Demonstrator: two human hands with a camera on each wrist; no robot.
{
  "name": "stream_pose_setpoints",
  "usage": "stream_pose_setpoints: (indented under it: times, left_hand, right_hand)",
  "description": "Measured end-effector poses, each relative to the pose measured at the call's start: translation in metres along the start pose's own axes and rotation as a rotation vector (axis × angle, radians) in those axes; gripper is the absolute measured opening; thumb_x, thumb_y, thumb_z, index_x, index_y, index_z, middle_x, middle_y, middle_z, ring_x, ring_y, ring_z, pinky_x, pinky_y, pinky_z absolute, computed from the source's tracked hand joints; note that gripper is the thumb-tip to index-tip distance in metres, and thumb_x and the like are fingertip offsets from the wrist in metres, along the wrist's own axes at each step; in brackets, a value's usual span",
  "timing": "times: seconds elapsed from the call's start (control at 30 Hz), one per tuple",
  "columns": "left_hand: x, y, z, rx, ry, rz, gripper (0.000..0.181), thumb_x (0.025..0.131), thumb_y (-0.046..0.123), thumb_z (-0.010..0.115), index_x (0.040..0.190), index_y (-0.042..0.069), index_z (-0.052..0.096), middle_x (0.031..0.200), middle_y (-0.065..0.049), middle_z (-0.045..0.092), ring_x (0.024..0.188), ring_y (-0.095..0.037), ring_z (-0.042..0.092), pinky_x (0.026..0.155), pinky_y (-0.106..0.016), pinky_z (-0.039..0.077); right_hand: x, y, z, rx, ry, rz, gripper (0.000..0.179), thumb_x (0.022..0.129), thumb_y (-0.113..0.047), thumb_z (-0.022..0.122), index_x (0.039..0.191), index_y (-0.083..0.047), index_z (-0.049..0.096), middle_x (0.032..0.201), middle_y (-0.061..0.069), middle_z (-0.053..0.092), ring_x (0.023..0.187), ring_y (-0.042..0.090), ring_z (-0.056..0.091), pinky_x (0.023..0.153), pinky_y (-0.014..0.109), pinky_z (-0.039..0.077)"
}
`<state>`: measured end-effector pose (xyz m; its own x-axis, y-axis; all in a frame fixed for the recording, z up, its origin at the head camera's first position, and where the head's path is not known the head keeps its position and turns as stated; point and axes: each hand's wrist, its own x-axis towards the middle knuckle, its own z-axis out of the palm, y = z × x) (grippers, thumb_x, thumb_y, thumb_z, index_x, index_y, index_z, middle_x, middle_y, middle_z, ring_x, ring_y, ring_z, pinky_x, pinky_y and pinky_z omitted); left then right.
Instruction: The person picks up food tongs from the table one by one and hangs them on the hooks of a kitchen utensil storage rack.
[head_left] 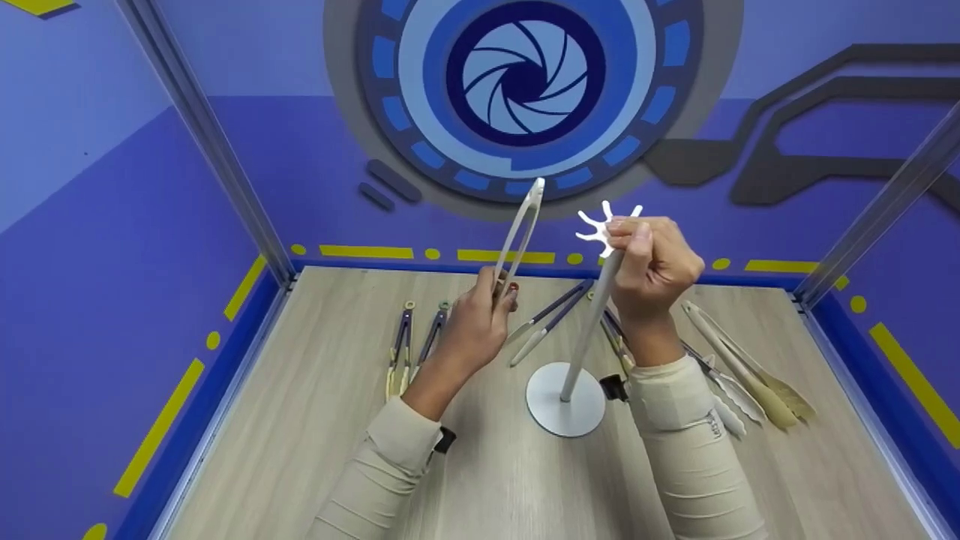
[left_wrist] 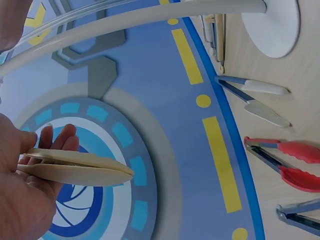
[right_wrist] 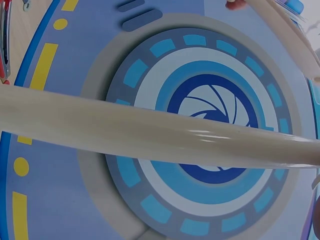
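Observation:
My left hand [head_left: 474, 324] grips a pair of beige tongs [head_left: 535, 196] by its lower end, holding it raised with the other end up. In the left wrist view these tongs [left_wrist: 80, 174] lie across the fingers with their arms close together. A white stand with a slim pole [head_left: 587, 330] rises from a round base [head_left: 566, 421] on the table. White hooks [head_left: 596, 234] spread out at its top. My right hand [head_left: 655, 259] pinches the stand at the hooks, its fingers curled and partly hiding them. The pole [right_wrist: 100, 125] crosses the right wrist view.
Dark-handled tongs [head_left: 559, 319] lie behind the base. Red-headed tongs [left_wrist: 300, 177] show in the left wrist view. Further tongs [head_left: 405, 330] lie at left; beige tongs [head_left: 727, 345] lie at right. A patterned blue wall [head_left: 262, 165] encloses the table [head_left: 315, 420].

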<state>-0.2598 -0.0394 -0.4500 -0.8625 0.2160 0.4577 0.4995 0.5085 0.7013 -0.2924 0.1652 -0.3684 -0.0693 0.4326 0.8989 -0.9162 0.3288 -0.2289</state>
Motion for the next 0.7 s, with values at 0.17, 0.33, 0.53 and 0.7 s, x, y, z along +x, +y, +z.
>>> stream_pose_setpoints:
  times: [0.17,0.33,0.53,0.7]
  left_hand:
    - [0.008,0.004,0.005,-0.003,-0.077,0.028,0.023,0.114,0.018,0.050,0.132,0.005,0.051,0.103,-0.011,0.075,0.096,-0.023,0.075,0.080,-0.042,0.061]
    - [0.013,0.006,0.009,-0.004,-0.105,0.048,0.026,0.114,0.019,0.049,0.136,0.005,0.048,0.103,-0.011,0.072,0.092,-0.021,0.071,0.080,-0.039,0.059]
    - [0.013,0.006,0.012,0.001,-0.143,0.022,0.027,0.115,0.023,0.049,0.137,0.008,0.046,0.106,-0.010,0.071,0.092,-0.018,0.069,0.079,-0.036,0.059]
    - [0.012,0.005,0.015,0.012,-0.153,0.023,0.027,0.114,0.024,0.050,0.137,0.009,0.047,0.104,-0.010,0.070,0.086,-0.018,0.065,0.075,-0.035,0.057]
  right_hand:
    - [0.000,0.000,0.000,0.002,-0.002,0.001,0.040,0.089,-0.004,0.050,0.054,0.004,0.067,0.060,0.020,0.070,0.058,0.029,0.068,0.069,0.023,0.058]
    - [0.001,-0.001,0.000,-0.002,-0.001,0.000,0.040,0.089,-0.005,0.050,0.053,0.004,0.067,0.060,0.021,0.069,0.058,0.029,0.067,0.069,0.023,0.058]
    - [0.001,-0.001,0.001,0.002,0.002,-0.007,0.041,0.088,-0.005,0.050,0.052,0.004,0.066,0.058,0.022,0.068,0.056,0.030,0.067,0.068,0.023,0.058]
    - [0.001,0.000,0.000,0.003,0.004,-0.008,0.041,0.088,-0.005,0.050,0.052,0.004,0.066,0.058,0.021,0.068,0.056,0.031,0.066,0.068,0.022,0.057]
